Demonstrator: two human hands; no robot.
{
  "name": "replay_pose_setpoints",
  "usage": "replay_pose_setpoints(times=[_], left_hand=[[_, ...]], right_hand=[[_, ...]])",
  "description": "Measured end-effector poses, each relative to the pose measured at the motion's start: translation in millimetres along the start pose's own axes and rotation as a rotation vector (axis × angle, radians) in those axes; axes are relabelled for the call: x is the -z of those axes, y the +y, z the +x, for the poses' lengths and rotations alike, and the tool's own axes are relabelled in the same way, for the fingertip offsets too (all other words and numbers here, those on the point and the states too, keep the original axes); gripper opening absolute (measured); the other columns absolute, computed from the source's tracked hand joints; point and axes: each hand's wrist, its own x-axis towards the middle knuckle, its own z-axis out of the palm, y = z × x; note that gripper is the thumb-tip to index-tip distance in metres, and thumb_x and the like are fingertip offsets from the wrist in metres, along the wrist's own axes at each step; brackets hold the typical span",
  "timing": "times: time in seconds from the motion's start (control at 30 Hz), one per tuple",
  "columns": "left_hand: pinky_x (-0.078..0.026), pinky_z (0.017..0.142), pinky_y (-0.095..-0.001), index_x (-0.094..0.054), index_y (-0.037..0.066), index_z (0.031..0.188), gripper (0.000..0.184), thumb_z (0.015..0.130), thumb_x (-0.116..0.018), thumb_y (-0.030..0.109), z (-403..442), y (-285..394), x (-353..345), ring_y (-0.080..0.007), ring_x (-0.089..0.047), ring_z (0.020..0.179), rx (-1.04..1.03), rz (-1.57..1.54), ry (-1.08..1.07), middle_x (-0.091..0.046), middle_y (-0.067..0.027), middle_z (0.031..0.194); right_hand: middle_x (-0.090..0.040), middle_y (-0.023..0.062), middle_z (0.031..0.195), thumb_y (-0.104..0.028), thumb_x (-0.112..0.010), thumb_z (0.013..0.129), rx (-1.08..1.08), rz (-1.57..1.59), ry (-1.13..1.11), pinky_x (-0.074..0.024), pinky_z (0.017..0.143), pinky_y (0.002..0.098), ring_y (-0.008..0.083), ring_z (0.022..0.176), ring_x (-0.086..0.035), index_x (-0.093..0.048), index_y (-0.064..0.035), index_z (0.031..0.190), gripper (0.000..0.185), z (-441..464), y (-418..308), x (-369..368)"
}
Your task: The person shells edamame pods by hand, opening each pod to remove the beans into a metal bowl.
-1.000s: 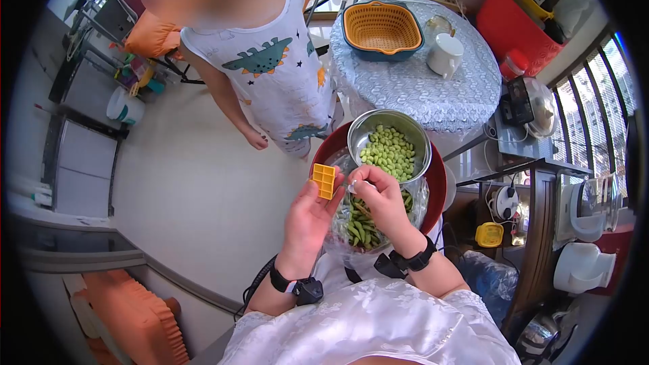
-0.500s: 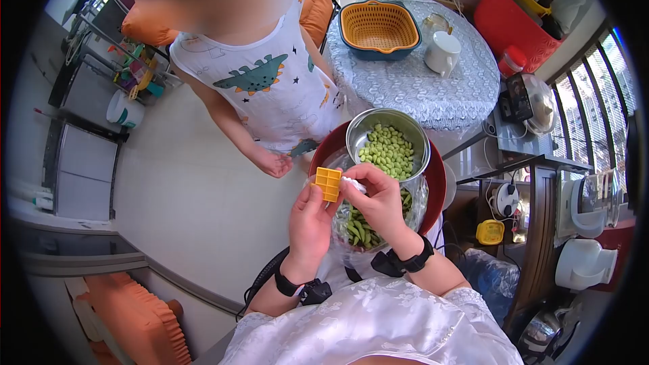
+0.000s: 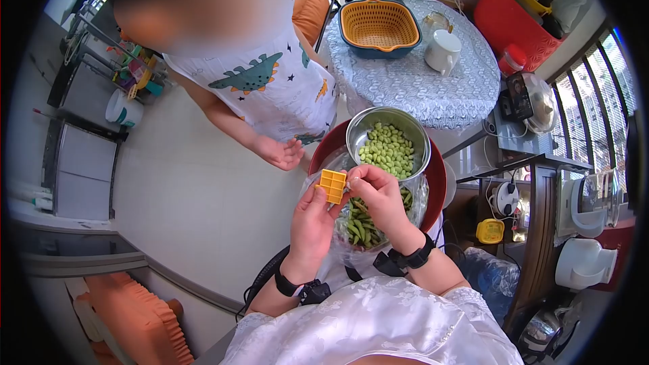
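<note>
My left hand (image 3: pixel 314 224) holds a small yellow gridded piece (image 3: pixel 332 186) upright between thumb and fingers. Close to its right edge, my right hand (image 3: pixel 376 192) is pinched, with a bit of something whitish at its fingertips, too small to make out. Both hands are over a red basin (image 3: pixel 437 192). In the basin, a metal bowl (image 3: pixel 422 136) holds shelled green beans (image 3: pixel 387 151). Green pods (image 3: pixel 363 228) lie in a clear plastic bag below it, partly hidden by my right hand.
A person in a dinosaur-print top (image 3: pixel 270 88) stands ahead, one open hand (image 3: pixel 278 153) near the basin. Behind is a round table (image 3: pixel 405 88) with a yellow-and-blue basket (image 3: pixel 380 51) and a white mug (image 3: pixel 443 53). A dark shelf (image 3: pixel 537 216) stands at right.
The other person has leaned closer, and their hand has opened palm up and moved toward the basin. The white thing at my right fingertips shows less than half a second ago.
</note>
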Motion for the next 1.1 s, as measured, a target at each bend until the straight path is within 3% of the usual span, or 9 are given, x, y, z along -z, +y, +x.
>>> replay_pose_setpoints(times=[0.2, 0.27, 0.4, 0.6, 0.8, 0.87, 0.93, 1.03, 1.1], left_hand=[[-0.045, 0.11, -0.0413, -0.056, 0.005, 0.135, 0.035, 0.108, -0.048, 0.026, 2, 4, -2, -0.0221, -0.057, 0.127, 0.024, -0.036, 0.037, -0.059, -0.0106, 0.138], [-0.049, 0.106, -0.0368, -0.048, 0.008, 0.143, 0.042, 0.106, -0.051, 0.027, 4, 6, 7, -0.0202, -0.057, 0.126, 0.057, -0.057, 0.05, -0.056, -0.01, 0.142], [-0.051, 0.102, -0.0354, -0.048, 0.007, 0.142, 0.042, 0.106, -0.052, 0.028, 6, 12, 15, -0.0181, -0.059, 0.12, 0.14, -0.101, 0.051, -0.056, -0.0089, 0.141], [-0.055, 0.096, -0.0315, -0.048, -0.001, 0.139, 0.042, 0.104, -0.057, 0.02, 20, 26, 33, -0.0173, -0.061, 0.111, 0.117, -0.265, 0.182, -0.06, -0.0109, 0.13], [-0.057, 0.094, -0.0305, -0.052, -0.006, 0.133, 0.039, 0.103, -0.059, 0.019, 47, 67, 78, -0.0201, -0.065, 0.108, -0.242, -0.383, 0.178, -0.064, -0.0138, 0.122], [-0.057, 0.095, -0.0313, -0.056, -0.005, 0.129, 0.038, 0.102, -0.061, 0.021, 46, 79, 101, -0.0212, -0.066, 0.108, -0.23, -0.406, 0.258, -0.065, -0.0143, 0.123], [-0.058, 0.093, -0.032, -0.06, -0.004, 0.124, 0.03, 0.103, -0.059, 0.017, 51, 78, 115, -0.0221, -0.067, 0.106, -0.217, -0.445, 0.208, -0.066, -0.0143, 0.122], [-0.059, 0.09, -0.0317, -0.063, -0.001, 0.121, 0.023, 0.103, -0.056, 0.013, 40, 63, 105, -0.022, -0.067, 0.105, -0.092, -0.384, 0.219, -0.067, -0.0133, 0.119], [-0.059, 0.089, -0.0315, -0.063, 0.0, 0.121, 0.023, 0.104, -0.055, 0.012, 29, 44, 95, -0.0219, -0.067, 0.105, 0.028, -0.365, 0.174, -0.068, -0.0131, 0.118]], right_hand=[[-0.064, -0.0025, 0.088, -0.011, -0.063, 0.096, -0.033, 0.014, 0.001, -0.0448, 0.074, 0.0211, 0.0046, 0.079, -0.056, -0.064, -0.0024, 0.094, 0.009, 1, -1, 3], [-0.062, -0.0017, 0.088, -0.009, -0.062, 0.095, -0.053, 0.072, -0.033, -0.0447, 0.074, 0.0219, 0.0064, 0.079, -0.055, -0.063, -0.0028, 0.093, 0.007, -3, -6, 3], [-0.062, 0.0004, 0.091, -0.007, -0.062, 0.094, -0.035, 0.118, -0.136, -0.0445, 0.074, 0.0224, 0.0077, 0.082, -0.054, -0.062, -0.0031, 0.091, 0.005, -20, -23, 6], [-0.06, 0.0055, 0.094, -0.008, -0.064, 0.089, 0.064, -0.084, -0.199, -0.0441, 0.074, 0.0259, 0.0122, 0.084, -0.055, -0.06, -0.0032, 0.087, 0.007, -60, -47, 47], [-0.056, 0.0063, 0.085, -0.016, -0.067, 0.086, 0.124, 0.007, 0.082, -0.0417, 0.067, 0.0264, 0.0135, 0.076, -0.051, -0.057, -0.0047, 0.083, 0.015, -96, -69, 98], [-0.054, 0.0057, 0.085, -0.022, -0.067, 0.087, 0.144, 0.05, 0.2, -0.0407, 0.066, 0.0261, 0.0127, 0.073, -0.049, -0.056, -0.0056, 0.084, 0.019, -102, -69, 122], [-0.054, 0.005, 0.087, -0.021, -0.064, 0.091, 0.172, 0.089, 0.272, -0.0406, 0.068, 0.0256, 0.013, 0.073, -0.049, -0.058, -0.0045, 0.089, 0.018, -103, -64, 147], [-0.065, 0.0058, 0.105, -0.019, -0.057, 0.102, 0.187, 0.277, 0.415, -0.0473, 0.075, 0.027, 0.0133, 0.088, -0.061, -0.062, 0.0001, 0.118, 0.026, -103, -56, 162], [-0.066, 0.004, 0.101, -0.019, -0.06, 0.103, 0.159, 0.334, 0.475, -0.0469, 0.065, 0.0257, 0.0115, 0.081, -0.061, -0.063, -0.0014, 0.122, 0.026, -103, -43, 185]])
